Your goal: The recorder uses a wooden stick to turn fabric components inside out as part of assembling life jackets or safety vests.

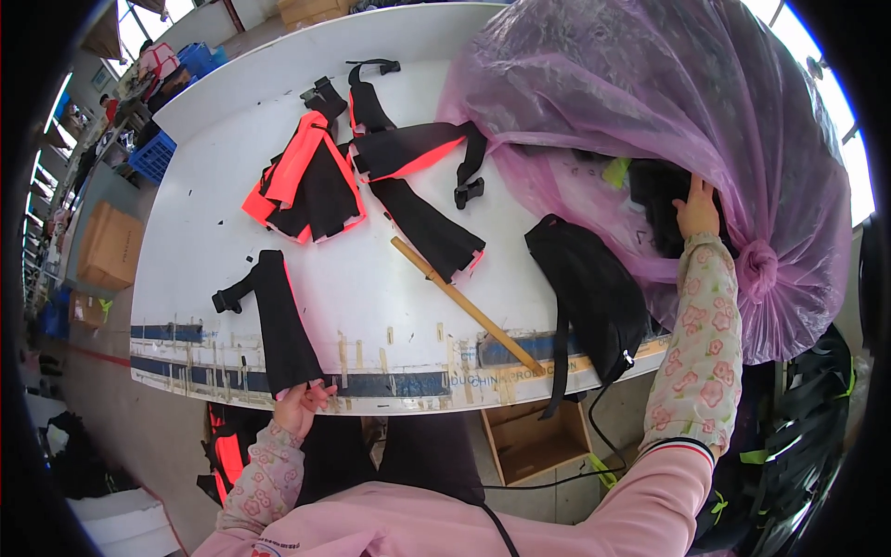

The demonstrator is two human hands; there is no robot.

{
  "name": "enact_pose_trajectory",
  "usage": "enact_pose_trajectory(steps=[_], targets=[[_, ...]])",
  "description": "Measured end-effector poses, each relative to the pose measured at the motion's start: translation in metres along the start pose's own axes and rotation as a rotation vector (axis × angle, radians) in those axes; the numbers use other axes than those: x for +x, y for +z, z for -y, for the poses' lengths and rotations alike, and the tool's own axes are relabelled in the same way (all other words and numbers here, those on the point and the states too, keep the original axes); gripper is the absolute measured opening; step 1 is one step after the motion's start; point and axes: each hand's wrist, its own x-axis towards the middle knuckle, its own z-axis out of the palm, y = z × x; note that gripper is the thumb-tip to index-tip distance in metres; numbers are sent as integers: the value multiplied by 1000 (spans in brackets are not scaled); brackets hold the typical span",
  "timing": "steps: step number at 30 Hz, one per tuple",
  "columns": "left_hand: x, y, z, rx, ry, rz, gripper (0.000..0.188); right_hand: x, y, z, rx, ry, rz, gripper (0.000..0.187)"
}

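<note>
My left hand [303, 408] pinches the lower end of a black fabric strap panel [288, 320] with an orange-red edge and a buckle at its upper end. The panel lies flat on the white table [390, 306], its end at the near edge. My right hand [698, 213] reaches into the mouth of a large pink plastic bag [640, 74], fingers apart, against a dark bundle [661, 200] inside. The fingertips are partly hidden by film and dark cloth. A black pouch bag [594, 292] with a zip and strap lies left of my right forearm.
Several black and orange strap panels [311, 181] with buckles lie at the table's middle and back. A bamboo stick [464, 302] slants toward the near edge. An open wooden drawer [536, 441] sits below. Dark goods [789, 446] are piled at right. A raised rim borders the table's far side.
</note>
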Motion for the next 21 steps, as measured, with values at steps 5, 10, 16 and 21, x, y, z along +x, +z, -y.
enact_pose_trajectory(steps=[5,10,16,21], targets=[[-1,0,0,12,-39,-19,24,24,30,-3,-31,-34,107,65],[-1,2,-1,-20,-16,28,25,11,39,27,-304,-236,-198,37],[-3,8,-5,10,4,-3,22,-93,-39,135,-248,-473,-172,21],[-4,9,-8,-60,28,109,25,-216,-93,219,76,-812,-81,25]])
